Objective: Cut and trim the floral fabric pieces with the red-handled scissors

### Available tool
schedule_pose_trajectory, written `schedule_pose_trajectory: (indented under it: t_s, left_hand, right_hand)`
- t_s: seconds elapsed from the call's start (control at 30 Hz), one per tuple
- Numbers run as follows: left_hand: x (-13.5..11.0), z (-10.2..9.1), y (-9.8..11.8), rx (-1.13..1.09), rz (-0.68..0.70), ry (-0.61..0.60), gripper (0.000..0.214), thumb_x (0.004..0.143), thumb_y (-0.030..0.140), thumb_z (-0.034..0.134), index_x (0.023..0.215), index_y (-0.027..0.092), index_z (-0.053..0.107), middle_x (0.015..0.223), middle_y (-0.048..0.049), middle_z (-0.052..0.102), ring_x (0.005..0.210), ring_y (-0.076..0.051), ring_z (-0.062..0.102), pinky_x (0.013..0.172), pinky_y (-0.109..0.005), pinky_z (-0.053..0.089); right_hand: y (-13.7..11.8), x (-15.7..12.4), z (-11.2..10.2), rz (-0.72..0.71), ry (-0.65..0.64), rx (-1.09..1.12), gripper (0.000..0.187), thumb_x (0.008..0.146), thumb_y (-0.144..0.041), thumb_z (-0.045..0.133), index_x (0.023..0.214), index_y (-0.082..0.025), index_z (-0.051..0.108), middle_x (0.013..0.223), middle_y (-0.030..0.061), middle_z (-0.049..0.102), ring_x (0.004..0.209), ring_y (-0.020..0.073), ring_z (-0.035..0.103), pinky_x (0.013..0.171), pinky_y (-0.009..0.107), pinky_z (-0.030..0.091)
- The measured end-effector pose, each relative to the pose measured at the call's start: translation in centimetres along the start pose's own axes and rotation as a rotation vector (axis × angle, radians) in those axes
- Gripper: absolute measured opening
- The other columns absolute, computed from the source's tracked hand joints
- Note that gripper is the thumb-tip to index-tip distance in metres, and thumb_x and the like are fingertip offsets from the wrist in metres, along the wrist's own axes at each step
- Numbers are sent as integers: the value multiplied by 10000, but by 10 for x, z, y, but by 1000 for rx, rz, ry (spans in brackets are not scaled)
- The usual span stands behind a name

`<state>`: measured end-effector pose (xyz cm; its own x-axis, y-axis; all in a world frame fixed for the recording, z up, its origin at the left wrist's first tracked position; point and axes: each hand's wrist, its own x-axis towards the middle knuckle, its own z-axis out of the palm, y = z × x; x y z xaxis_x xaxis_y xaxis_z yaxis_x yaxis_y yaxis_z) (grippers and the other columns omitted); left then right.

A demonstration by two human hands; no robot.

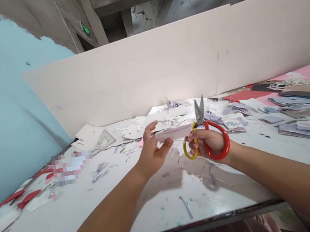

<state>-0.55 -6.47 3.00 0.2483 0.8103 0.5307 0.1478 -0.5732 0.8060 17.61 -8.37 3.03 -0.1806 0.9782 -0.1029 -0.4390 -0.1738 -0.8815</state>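
Note:
My left hand (151, 150) pinches a small pale pink paper strip (174, 132) between thumb and fingers and holds it level above the table. My right hand (208, 140) grips a pair of scissors (202, 124) with one red and one yellow loop handle. The short metal blades point up and stand slightly apart, just right of the strip's end. Both hands hover over the white table (71, 221).
Paper scraps (133, 129) litter the table's far side. Stacks of grey and pink sheets (299, 111) lie at the right. Red offcuts (23, 197) lie at the left. A tall white board (192, 54) stands behind the table. The table's front edge (208, 222) is near me.

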Motion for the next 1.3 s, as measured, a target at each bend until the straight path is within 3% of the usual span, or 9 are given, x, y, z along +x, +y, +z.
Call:
schedule_pose_trajectory:
  t_s: [0.07,0.17,0.23,0.33,0.43,0.5,0.6,0.73,1.3]
  left_hand:
    - [0,-1,2,-56,-75,22,207,686,383,629,743,185,637,840,-60,603,895,-228,532,722,-271,417]
    - [4,-3,-1,-105,-201,169,275,668,447,627,664,173,600,561,4,534,610,-152,513,590,-247,391]
    - [8,-4,-4,-202,-226,253,296,672,464,618,747,178,599,608,9,566,601,-135,516,589,-243,396]
    - [15,-5,-7,-420,-226,263,329,708,441,593,920,190,579,797,-27,636,724,-154,577,676,-273,435]
    - [20,-6,-5,-532,-238,297,317,701,376,614,948,182,567,864,-47,650,793,-174,601,724,-299,455]
    - [21,-7,-4,-557,-247,322,296,697,345,619,937,178,571,857,-44,654,797,-174,609,731,-303,463]
    - [20,-7,-2,-589,-252,322,264,695,325,620,906,174,576,809,-28,654,762,-166,618,718,-302,473]
    - [19,-9,-1,-609,-251,322,246,690,324,626,878,175,572,770,-14,653,732,-160,621,704,-300,478]
    - [16,-5,2,-588,-141,297,310,716,359,605,957,175,539,876,-48,649,831,-197,610,757,-360,469]
  right_hand:
    - [3,0,0,-62,-64,-78,161,591,-191,615,495,-167,487,429,-44,414,396,76,366,440,239,376]
    - [7,0,-2,-263,-45,-312,178,659,-258,596,549,-188,474,450,-55,383,412,87,346,426,238,323]
    - [9,-1,-6,-381,93,-535,142,677,-302,604,666,-202,503,530,-50,412,460,103,377,455,249,329]
    - [13,-1,-13,-481,259,-782,314,651,-385,648,870,-223,492,718,-13,459,631,156,471,578,295,394]
    - [17,-3,-17,-513,261,-924,475,637,-458,650,999,-230,444,877,43,472,783,209,493,667,341,408]
    - [17,-6,-15,-526,250,-1051,503,637,-471,639,1013,-220,421,892,59,476,747,210,494,622,332,400]
    - [14,-10,-10,-572,272,-1305,439,643,-433,611,941,-205,383,819,52,466,641,199,485,516,298,353]
    - [11,-12,-5,-681,296,-1560,360,651,-394,565,871,-208,348,883,90,464,731,247,510,528,311,371]
    - [12,-5,-9,-625,437,-1722,378,748,-511,461,919,-175,439,946,106,515,820,248,532,588,309,400]
